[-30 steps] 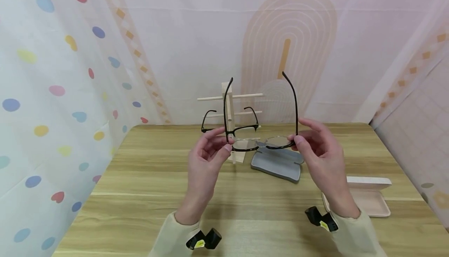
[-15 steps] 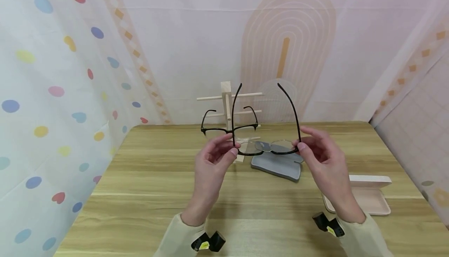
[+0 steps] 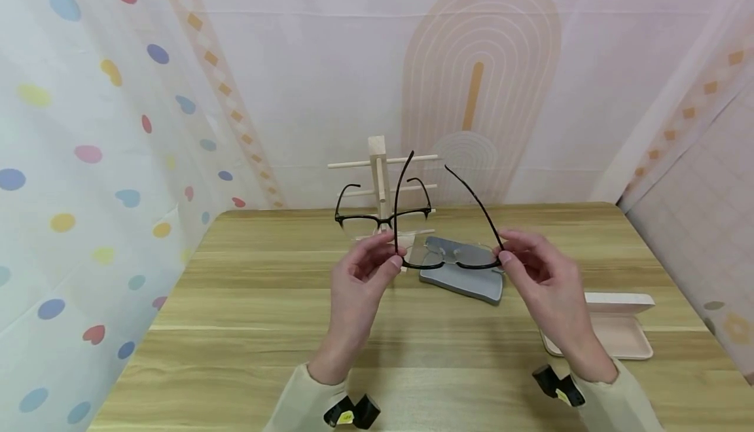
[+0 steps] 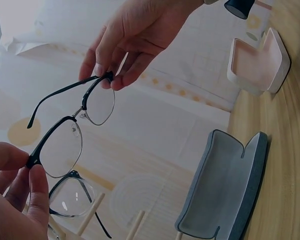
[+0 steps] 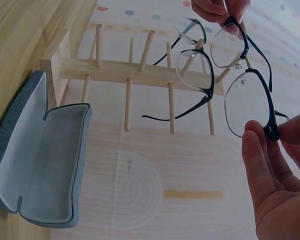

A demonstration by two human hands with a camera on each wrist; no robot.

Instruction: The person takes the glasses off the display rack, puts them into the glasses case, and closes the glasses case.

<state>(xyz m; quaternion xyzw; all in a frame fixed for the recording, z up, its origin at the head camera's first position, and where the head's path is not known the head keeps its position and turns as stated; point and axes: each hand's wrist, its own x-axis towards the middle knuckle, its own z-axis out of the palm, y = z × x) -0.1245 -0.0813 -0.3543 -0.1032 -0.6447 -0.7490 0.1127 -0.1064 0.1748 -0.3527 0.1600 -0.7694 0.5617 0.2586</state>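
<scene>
Above the counter (image 3: 235, 327), the left hand (image 3: 359, 281) and right hand (image 3: 552, 281) pinch the glasses (image 3: 450, 262) near the hinges, arm tips (image 3: 412, 154) closer together than a moment ago, so the pair looks partly folded.

Open gry case (image 3: 462, 283) & open pink case (image 3: 622, 339) on wood tbl (image 3: 247, 327)

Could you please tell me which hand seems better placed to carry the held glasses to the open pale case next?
Probably the right hand: its grip is on the end of the held glasses nearer the pale case, while the left hand holds the far end.
</scene>
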